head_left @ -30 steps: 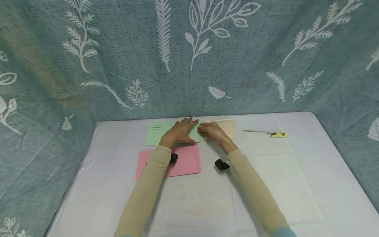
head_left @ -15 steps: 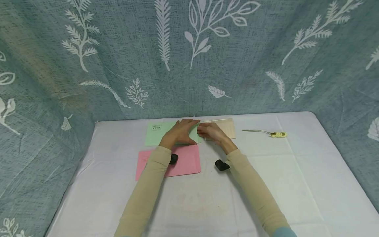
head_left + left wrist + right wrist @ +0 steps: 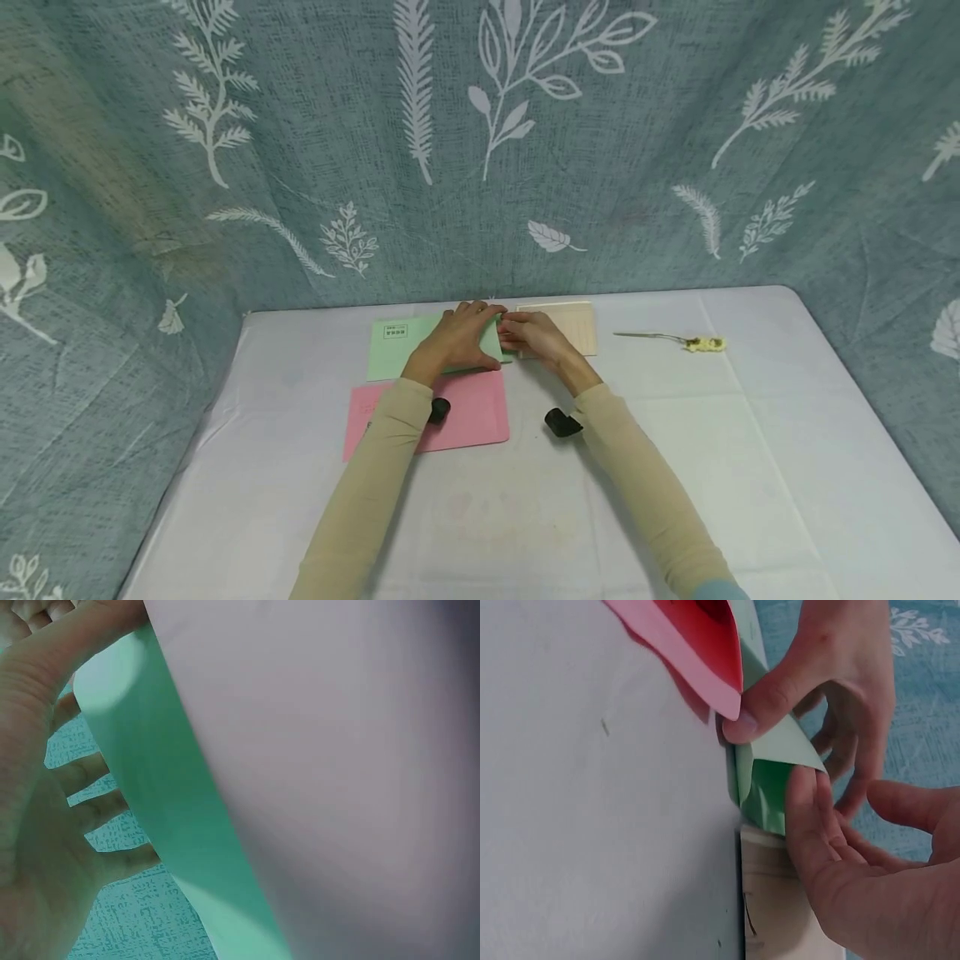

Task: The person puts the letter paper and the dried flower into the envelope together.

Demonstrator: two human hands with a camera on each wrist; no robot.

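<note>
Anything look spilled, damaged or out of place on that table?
Faint brownish marks on the white tabletop, lower in the head view than the pink envelope: they look like stains, source unclear. The gaping end of the green envelope isn't odd: the left hand holds it and the right hand is at the opening.

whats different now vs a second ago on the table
The green envelope's right end has opened, with a darker green strip showing there. Its left end now appears slightly nearer the pink envelope. The left hand and right hand show no clear new grip or release. The pink envelope, tan rectangle and yellow-tipped stick stayed put.
</note>
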